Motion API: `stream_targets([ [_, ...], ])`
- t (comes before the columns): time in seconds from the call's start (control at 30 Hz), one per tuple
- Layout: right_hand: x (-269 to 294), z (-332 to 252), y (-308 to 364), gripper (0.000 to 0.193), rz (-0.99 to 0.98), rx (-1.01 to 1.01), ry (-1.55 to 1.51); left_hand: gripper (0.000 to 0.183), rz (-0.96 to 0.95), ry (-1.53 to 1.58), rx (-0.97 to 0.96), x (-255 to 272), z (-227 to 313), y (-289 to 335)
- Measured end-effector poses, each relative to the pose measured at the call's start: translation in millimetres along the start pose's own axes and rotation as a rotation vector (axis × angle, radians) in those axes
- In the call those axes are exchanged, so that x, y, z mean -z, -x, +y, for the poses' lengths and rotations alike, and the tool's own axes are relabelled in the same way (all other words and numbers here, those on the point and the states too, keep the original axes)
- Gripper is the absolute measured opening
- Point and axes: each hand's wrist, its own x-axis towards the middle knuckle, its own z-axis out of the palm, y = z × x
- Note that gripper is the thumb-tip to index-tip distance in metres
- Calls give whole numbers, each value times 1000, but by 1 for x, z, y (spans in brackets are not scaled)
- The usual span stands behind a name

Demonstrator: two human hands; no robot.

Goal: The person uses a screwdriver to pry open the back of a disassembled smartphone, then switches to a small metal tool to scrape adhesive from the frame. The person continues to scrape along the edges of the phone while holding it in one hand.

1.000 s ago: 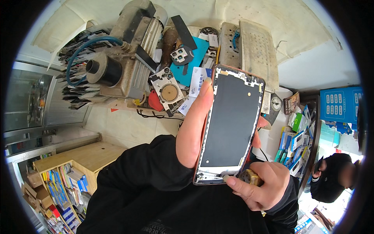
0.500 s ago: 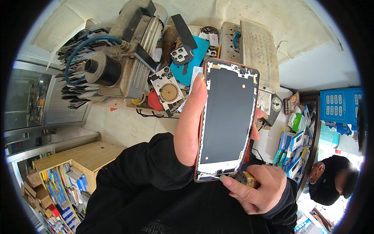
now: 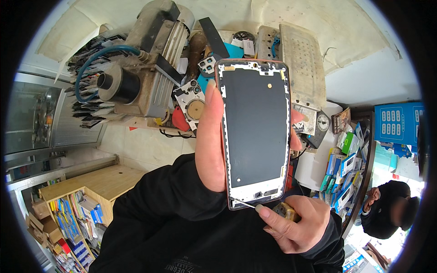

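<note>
Your left hand [image 3: 210, 150] clasps the smartphone frame [image 3: 257, 129] by its long edges, right of the pump [image 3: 159, 63]; your right hand [image 3: 298, 225] pinches a thin metal tool [image 3: 246, 204], tip at the frame's near left corner.

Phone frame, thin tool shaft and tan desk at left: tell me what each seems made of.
Phone frame: perhaps metal with plastic; matte and dark in the middle, pale-edged.
Thin tool shaft: likely smooth metal, being slim, straight and bright.
Desk: wood or wood-look board; tan, smooth.
</note>
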Motion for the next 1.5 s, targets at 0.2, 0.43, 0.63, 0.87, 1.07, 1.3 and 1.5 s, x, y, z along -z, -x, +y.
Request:
stream_targets([
  [0.2, -6, -9, 2, 55, 54, -62, -72, 101, -99, -79, -183, 3, 2, -9],
  [0.43, -15, -12, 2, 55, 114, -84, -100, 97, -35, -97, -229, 3, 4, -10],
  [0.63, -11, -13, 3, 56, 32, -98, -95, 96, -33, -92, -239, 3, 7, -12],
  [0.87, 7, -9, 1, 59, -126, -88, -25, 97, -37, -74, -159, 5, 6, -10],
  [1.07, 11, -8, -1, 57, -136, -69, 34, 91, -113, -41, -72, 9, 6, -11],
  [1.3, 8, -4, -3, 56, -111, -51, 29, 86, -55, -77, -41, 7, 2, -10],
  [1.5, 8, 1, -4, 55, -130, -45, -12, 86, -50, -40, -25, 7, 4, -12],
])
